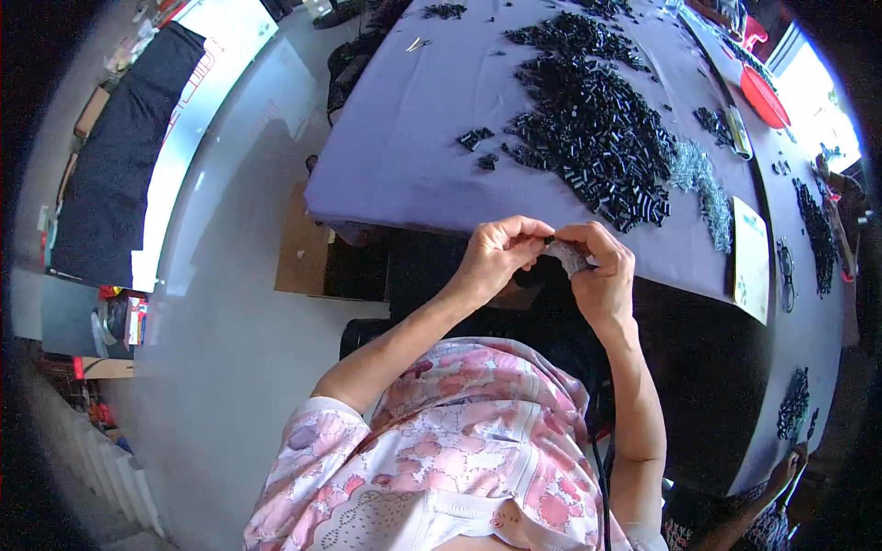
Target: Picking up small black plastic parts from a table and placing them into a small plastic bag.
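Note:
My left hand (501,260) and my right hand (604,272) meet fingertip to fingertip just off the table's near edge. Pinched between them is a small black piece (549,241), too tiny to make out in detail. My right hand also keeps a cluster of clear small pieces (571,258) between its thumb and curled fingers. Both hands are closed. Beyond them on the cloth lies a big heap of short black cylindrical pieces (597,115). To its right is a loose pile of clear small pieces (703,188).
A lavender cloth covers the table (404,156). Rightward lie a pale booklet (751,266), eyeglasses (786,275) and a red basket (763,97). More black pieces (794,404) lie near another person's hand (783,473) at lower right. A cardboard box (301,248) stands under the table's left corner.

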A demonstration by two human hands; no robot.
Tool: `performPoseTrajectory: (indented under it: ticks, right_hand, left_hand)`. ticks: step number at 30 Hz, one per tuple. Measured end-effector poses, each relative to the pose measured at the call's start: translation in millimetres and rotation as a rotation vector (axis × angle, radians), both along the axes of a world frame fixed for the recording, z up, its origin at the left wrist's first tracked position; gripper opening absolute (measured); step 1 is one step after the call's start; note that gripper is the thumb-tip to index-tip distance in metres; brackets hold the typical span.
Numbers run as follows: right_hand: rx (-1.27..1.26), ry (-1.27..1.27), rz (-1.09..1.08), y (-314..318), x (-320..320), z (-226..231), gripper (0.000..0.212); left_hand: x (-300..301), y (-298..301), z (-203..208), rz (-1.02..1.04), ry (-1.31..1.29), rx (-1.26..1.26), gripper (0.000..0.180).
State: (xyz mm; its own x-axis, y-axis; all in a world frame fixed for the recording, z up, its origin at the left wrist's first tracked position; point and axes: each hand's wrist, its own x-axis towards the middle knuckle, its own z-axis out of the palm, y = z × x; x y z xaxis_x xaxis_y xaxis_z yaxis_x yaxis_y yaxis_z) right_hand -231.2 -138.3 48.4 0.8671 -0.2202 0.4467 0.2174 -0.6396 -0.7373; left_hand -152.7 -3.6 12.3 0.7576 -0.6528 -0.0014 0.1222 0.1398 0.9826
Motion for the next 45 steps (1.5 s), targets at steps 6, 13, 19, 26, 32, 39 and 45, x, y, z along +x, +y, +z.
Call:
performPoseTrajectory:
  ticks: [6,13,19,26,32,39,45]
  right_hand:
    - [0.118,-0.047,0.0,5.8,5.7,-12.8,0.033]
    - [-0.111,-0.069,0.034,21.8,15.6,-8.5,0.041]
    - [-0.245,-0.088,0.046,1.4,78.3,-6.5,0.03]
    - [-0.751,0.08,-0.044,0.9,154.0,-26.0,0.015]
    - [-0.812,0.25,-0.085,-0.7,175.8,-37.7,0.012]
    - [-0.553,-0.029,-0.042,-8.2,153.0,-24.2,0.017]
    - [0.314,0.164,0.052,-19.3,78.7,-12.9,0.013]
  left_hand:
    - [1.0,0.3,-5.7,-0.026,0.075,-0.084,0.016]
    - [13.7,3.8,-4.8,0.112,0.338,-0.255,0.013]
    - [28.7,25.1,-3.4,0.219,0.259,-0.201,0.014]
    - [26.7,37.2,-8.9,0.195,0.265,-0.196,0.017]
    - [28.9,39.9,-9.5,0.184,0.277,-0.21,0.016]
    - [25.8,37.1,-8.9,0.223,0.308,-0.245,0.015]
    - [16.3,28.4,-5.8,0.178,0.347,-0.258,0.016]
